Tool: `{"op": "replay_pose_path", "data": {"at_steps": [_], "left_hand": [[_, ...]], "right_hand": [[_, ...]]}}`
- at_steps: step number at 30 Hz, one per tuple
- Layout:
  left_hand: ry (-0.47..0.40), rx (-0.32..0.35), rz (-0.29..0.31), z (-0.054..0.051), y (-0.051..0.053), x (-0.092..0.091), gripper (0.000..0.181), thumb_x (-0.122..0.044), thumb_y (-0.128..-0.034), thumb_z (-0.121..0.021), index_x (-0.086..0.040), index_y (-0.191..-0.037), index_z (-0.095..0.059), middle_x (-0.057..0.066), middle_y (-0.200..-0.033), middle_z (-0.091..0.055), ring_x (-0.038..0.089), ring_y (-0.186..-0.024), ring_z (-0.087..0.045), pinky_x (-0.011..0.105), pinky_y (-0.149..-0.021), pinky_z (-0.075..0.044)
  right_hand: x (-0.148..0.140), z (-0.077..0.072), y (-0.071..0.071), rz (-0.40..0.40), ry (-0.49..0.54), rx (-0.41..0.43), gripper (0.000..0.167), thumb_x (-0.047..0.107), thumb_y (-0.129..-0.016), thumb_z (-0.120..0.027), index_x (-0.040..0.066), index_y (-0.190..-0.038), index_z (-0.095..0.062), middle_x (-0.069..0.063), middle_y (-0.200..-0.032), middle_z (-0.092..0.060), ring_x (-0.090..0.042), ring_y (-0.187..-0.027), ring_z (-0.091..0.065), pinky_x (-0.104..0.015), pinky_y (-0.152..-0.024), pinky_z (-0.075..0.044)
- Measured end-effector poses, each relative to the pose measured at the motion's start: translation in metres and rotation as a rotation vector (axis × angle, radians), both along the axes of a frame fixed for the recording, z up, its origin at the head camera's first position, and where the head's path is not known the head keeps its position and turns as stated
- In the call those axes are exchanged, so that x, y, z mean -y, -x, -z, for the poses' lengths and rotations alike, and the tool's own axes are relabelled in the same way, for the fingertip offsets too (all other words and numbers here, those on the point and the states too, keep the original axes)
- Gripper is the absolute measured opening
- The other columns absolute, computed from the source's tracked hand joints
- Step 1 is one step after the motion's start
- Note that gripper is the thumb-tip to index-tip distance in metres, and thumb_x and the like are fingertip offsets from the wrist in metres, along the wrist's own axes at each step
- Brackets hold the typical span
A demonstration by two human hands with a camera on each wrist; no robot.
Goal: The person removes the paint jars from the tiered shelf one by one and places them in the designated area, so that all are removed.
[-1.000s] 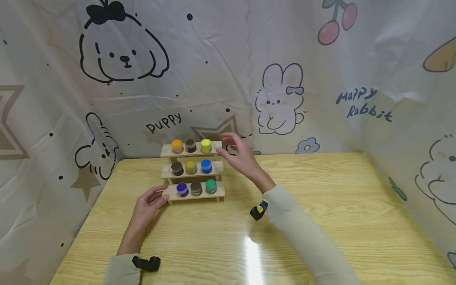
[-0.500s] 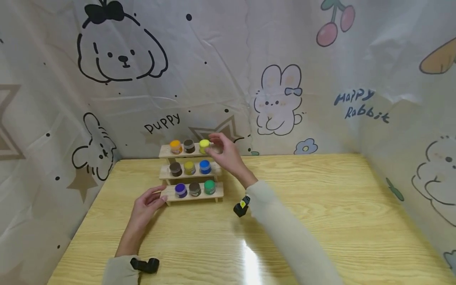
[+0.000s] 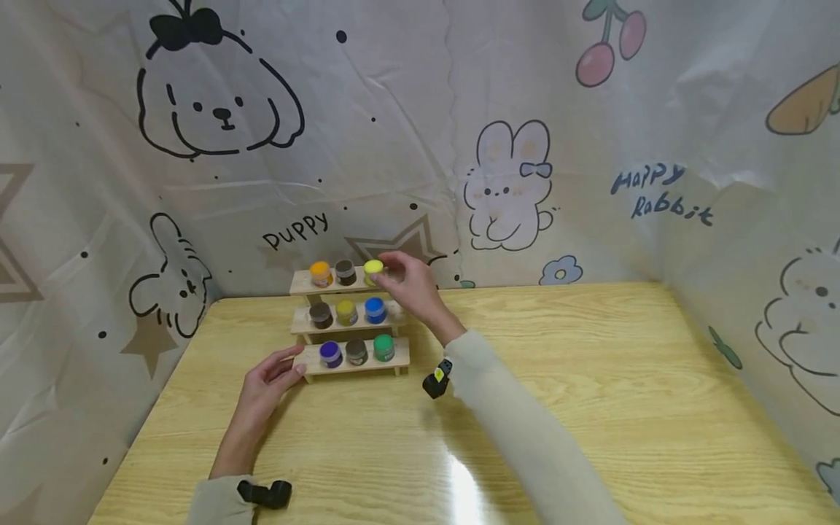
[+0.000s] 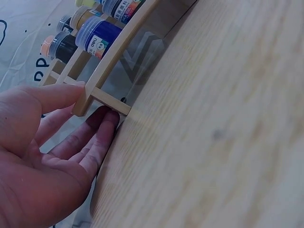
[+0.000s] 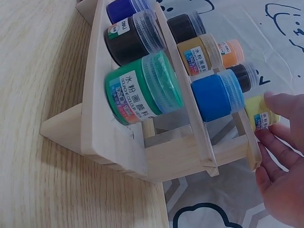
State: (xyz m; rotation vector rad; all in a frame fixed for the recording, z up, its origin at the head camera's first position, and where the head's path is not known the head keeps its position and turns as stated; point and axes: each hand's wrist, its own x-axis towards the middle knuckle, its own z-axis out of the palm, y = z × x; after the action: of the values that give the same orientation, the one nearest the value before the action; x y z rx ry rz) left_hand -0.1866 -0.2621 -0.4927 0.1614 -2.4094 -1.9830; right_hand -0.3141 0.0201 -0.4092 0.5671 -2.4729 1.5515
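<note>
A three-tier wooden rack [image 3: 387, 359] holds three paint jars on each tier. At the top tier's right end, the right hand [image 3: 420, 295] pinches the bright yellow jar [image 3: 372, 269] between thumb and fingers; the right wrist view shows the yellow jar [image 5: 260, 114] still at the tier. The left hand [image 3: 261, 390] grips the left end of the lowest tier, its thumb on the board's edge and its fingers beneath in the left wrist view. The green jar [image 3: 383, 348] and blue jar [image 3: 375, 310] stand at the right of the lower tiers.
Orange [image 3: 321, 274] and dark jars share the top tier. Dark, mustard [image 3: 346, 313] and blue jars stand on the middle one; purple [image 3: 331, 354], dark and green on the lowest. A printed cloth [image 3: 367, 160] hangs behind the wooden table [image 3: 590, 379].
The right hand has moved left from beside the rack's top tier onto the yellow jar and now pinches it. The left hand stays at the rack's lower left end. The head view has shifted slightly.
</note>
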Motion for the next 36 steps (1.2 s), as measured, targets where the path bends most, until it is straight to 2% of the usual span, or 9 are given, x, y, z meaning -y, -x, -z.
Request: {"op": "replay_pose_path", "data": {"at_steps": [6,11,15,23,28,36], "left_hand": [[0.015,0.006,0.001,0.000,-0.001,0.000,0.049,-0.016,-0.1011,-0.069,-0.002,-0.146,-0.055,0.016,-0.136,-0.061,0.001,-0.106,-0.060,0.017,-0.087,-0.052],[0.011,0.016,-0.008,0.001,-0.001,0.003,0.049,-0.016,-0.1008,-0.069,-0.002,-0.146,-0.055,0.016,-0.136,-0.061,0.002,-0.107,-0.059,0.017,-0.087,-0.052],[0.004,0.019,-0.003,0.001,-0.002,0.003,0.050,-0.018,-0.1007,-0.070,-0.002,-0.146,-0.056,0.019,-0.139,-0.059,0.002,-0.108,-0.059,0.017,-0.088,-0.052],[-0.022,-0.005,0.012,0.001,-0.001,0.002,0.047,-0.015,-0.1008,-0.069,-0.001,-0.144,-0.057,0.024,-0.137,-0.059,0.002,-0.106,-0.061,0.018,-0.088,-0.053],[-0.017,0.008,-0.005,0.002,-0.001,0.001,0.046,-0.015,-0.1002,-0.070,-0.001,-0.143,-0.058,0.021,-0.133,-0.062,0.002,-0.104,-0.061,0.018,-0.087,-0.053],[-0.009,0.003,0.003,0.003,0.002,0.002,0.046,-0.016,-0.1001,-0.070,-0.001,-0.142,-0.058,0.022,-0.138,-0.059,0.003,-0.109,-0.061,0.017,-0.090,-0.052]], "right_hand": [[-0.001,0.001,-0.002,0.001,0.008,-0.017,0.036,0.023,-0.095,-0.077,0.006,-0.126,-0.068,-0.008,-0.122,-0.070,-0.025,-0.113,-0.065,-0.037,-0.099,-0.051],[-0.009,0.001,-0.003,-0.033,0.104,-0.050,0.033,0.017,-0.095,-0.077,0.001,-0.123,-0.067,-0.014,-0.120,-0.070,-0.030,-0.112,-0.066,-0.045,-0.100,-0.051],[-0.023,0.002,-0.006,-0.030,0.161,-0.064,0.033,0.015,-0.096,-0.076,0.000,-0.123,-0.066,-0.015,-0.120,-0.069,-0.028,-0.112,-0.066,-0.048,-0.103,-0.050],[-0.050,0.008,-0.019,0.023,0.224,-0.057,0.034,0.013,-0.096,-0.076,0.000,-0.125,-0.065,-0.014,-0.121,-0.068,-0.026,-0.112,-0.066,-0.037,-0.099,-0.054],[-0.062,0.020,-0.022,0.076,0.280,-0.053,0.032,0.011,-0.093,-0.078,-0.001,-0.121,-0.068,-0.016,-0.117,-0.070,-0.028,-0.108,-0.068,-0.040,-0.095,-0.056],[-0.074,0.052,-0.017,0.135,0.323,0.019,0.031,0.008,-0.091,-0.079,-0.005,-0.118,-0.068,-0.021,-0.117,-0.069,-0.034,-0.110,-0.068,-0.042,-0.098,-0.054]]}}
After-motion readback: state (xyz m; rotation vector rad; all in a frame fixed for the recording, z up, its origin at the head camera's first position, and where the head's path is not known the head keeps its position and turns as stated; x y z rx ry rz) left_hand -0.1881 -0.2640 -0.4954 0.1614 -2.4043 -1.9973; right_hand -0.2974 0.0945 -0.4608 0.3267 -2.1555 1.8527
